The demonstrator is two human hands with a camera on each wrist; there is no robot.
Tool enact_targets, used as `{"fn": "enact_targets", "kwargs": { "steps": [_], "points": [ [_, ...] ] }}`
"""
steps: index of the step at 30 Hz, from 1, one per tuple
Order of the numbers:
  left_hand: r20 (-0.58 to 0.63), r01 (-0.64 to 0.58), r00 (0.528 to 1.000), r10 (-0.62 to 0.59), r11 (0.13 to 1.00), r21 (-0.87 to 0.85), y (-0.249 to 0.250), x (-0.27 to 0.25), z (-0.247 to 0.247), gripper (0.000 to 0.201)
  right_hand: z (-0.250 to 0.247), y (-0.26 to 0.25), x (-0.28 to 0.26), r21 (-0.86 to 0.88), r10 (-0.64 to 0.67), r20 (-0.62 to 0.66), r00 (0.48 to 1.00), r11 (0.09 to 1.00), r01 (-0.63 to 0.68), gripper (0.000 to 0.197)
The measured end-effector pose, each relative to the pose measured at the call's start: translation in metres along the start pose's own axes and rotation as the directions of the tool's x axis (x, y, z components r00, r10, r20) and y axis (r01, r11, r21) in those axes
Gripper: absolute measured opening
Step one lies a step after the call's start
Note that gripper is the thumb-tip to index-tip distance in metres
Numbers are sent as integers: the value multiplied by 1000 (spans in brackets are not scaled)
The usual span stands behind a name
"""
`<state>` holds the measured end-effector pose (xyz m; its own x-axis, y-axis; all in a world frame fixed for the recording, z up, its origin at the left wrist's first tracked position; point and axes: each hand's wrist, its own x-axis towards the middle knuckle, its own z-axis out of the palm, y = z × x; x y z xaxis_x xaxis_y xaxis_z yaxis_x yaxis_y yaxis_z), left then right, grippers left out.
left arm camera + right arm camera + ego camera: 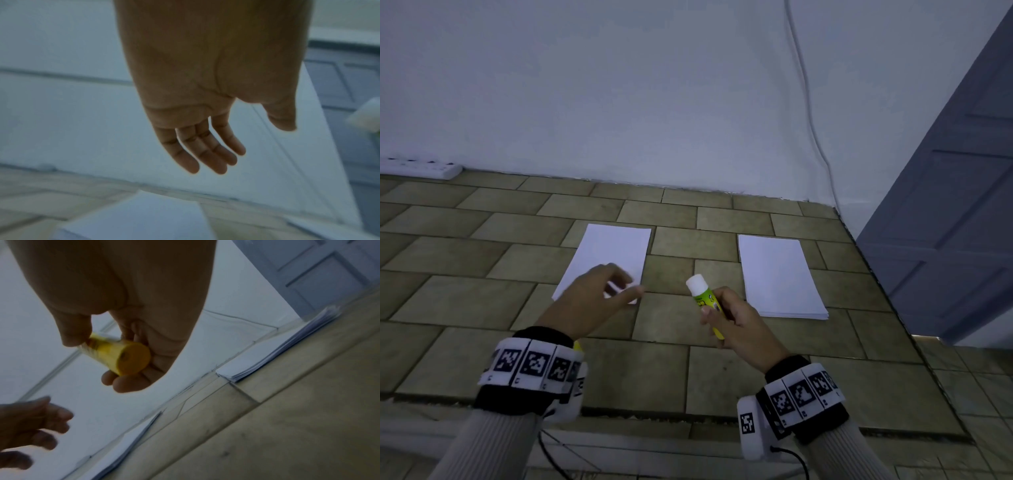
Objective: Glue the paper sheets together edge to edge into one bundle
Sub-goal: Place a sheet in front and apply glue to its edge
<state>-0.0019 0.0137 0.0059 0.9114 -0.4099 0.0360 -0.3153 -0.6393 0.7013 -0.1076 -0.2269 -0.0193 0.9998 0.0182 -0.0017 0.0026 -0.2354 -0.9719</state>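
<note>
— What are the hands doing?

— I'm holding the right hand (739,320) above the tiled floor (756,370), fingers and thumb curling round a glue stick (703,298). Its white cap is pointing up and away from me; its yellow base is showing in the right wrist view.

— And the other?

— The left hand (592,301) is hovering over the near end of the left paper sheets (616,251), fingers relaxed and spread, gripping nothing.

— Where is the paper lying?

— Two lots are lying flat on the tiles, well apart. The right paper stack (779,274) is sitting just beyond the glue stick, near a grey door (955,212); its layered edges are showing.
</note>
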Motion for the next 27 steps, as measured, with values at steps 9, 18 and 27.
{"fn": "enact_targets", "kwargs": {
  "steps": [9, 18, 27],
  "points": [
    [143, -56, 978, 155, 844, -533, 45, 12, 54, 50, 2, -5, 8, 167, 58, -11, 998, 984, -56, 26],
    [-21, -41, 999, 36, 707, -706, 43, 14, 61, 20, -7, 8, 5, 191, 46, -160, 986, 982, -15, 35],
    [-36, -2, 998, -44, 610, -793, 41, 9, 69, 5, -7, 6, 3, 299, 100, -88, 991, 952, -70, 18]
  ]
}}
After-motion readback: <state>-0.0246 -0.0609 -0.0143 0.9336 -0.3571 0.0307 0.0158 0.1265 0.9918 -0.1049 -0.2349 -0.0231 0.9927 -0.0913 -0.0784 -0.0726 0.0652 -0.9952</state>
